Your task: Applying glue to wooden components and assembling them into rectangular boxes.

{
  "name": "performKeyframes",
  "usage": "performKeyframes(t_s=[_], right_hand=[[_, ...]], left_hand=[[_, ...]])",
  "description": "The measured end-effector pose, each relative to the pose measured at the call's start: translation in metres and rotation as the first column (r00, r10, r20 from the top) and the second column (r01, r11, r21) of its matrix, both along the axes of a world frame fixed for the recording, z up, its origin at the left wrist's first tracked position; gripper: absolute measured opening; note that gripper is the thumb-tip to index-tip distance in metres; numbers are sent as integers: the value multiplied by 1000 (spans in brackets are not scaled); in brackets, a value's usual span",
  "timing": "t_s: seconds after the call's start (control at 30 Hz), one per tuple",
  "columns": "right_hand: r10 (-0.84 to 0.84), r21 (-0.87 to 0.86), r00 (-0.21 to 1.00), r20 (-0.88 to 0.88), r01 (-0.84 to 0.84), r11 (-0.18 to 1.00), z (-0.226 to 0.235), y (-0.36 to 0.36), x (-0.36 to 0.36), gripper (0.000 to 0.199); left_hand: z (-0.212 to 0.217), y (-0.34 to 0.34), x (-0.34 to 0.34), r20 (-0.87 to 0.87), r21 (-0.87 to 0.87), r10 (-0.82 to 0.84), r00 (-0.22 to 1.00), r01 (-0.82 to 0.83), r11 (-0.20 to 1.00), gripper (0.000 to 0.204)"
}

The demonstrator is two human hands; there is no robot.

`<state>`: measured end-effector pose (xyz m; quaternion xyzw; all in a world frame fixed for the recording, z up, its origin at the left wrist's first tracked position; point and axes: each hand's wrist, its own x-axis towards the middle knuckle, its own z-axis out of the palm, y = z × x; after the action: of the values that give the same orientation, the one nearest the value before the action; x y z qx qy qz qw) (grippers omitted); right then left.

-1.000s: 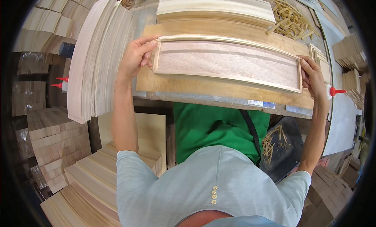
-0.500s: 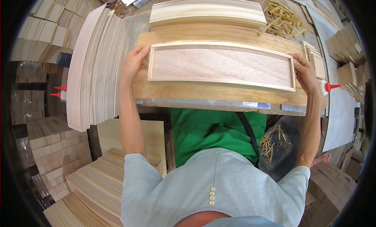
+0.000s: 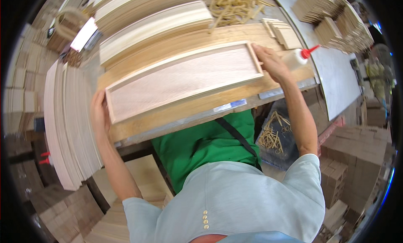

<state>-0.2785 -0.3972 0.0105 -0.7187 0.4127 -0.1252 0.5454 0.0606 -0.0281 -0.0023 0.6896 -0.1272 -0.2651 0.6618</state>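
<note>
A long, shallow wooden tray [image 3: 184, 81] with a thin raised rim lies over the thick wooden board on the bench, slanting up to the right. My left hand [image 3: 100, 113] grips its left end, the fingers curled along the short side. At the opposite short side my right hand [image 3: 272, 63] holds the tray, its fingertips partly hidden by the rim. Just beyond that hand is a white glue bottle [image 3: 296, 58] with a red nozzle, lying on its side. Behind the tray a stack of long wooden pieces [image 3: 155, 37] runs alongside it.
Tan rubber bands [image 3: 237, 9] are heaped at the back, near some small wooden slats [image 3: 283, 34]. Tall stacked thin panels [image 3: 69, 125] stand left of my left hand. More bands lie on a dark sheet [image 3: 273, 136] below the bench.
The whole view has turned, so bench and tray now slant up to the right. Both hands stay at the tray's ends; the glue bottle shows more fully beside my right hand.
</note>
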Motion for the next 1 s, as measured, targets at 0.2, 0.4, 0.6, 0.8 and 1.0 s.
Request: performKeyframes(t_s=[0.2, 0.4, 0.6, 0.8, 1.0], right_hand=[[194, 193, 975, -112, -170, 966, 17, 7, -19, 76], [89, 178, 931, 354, -161, 971, 19, 14, -27, 64], [81, 148, 632, 771, -300, 942, -4, -4, -30, 44], [-125, 282, 783, 609, -66, 957, -16, 22, -31, 38], [-78, 198, 922, 380, 2, 980, -5, 7, -31, 35]], left_hand=[[-2, 29, -32, -167, 43, -75, 983, 83, 996, 50], [26, 25, -50, -13, -244, -40, 999, 36, 969, 52], [2, 35, -48, 156, -485, -16, 988, 90, 870, 41], [16, 1, -84, 213, -246, 144, 966, -90, 965, 37], [10, 7, -75, 249, -76, -15, 968, 35, 997, 44]])
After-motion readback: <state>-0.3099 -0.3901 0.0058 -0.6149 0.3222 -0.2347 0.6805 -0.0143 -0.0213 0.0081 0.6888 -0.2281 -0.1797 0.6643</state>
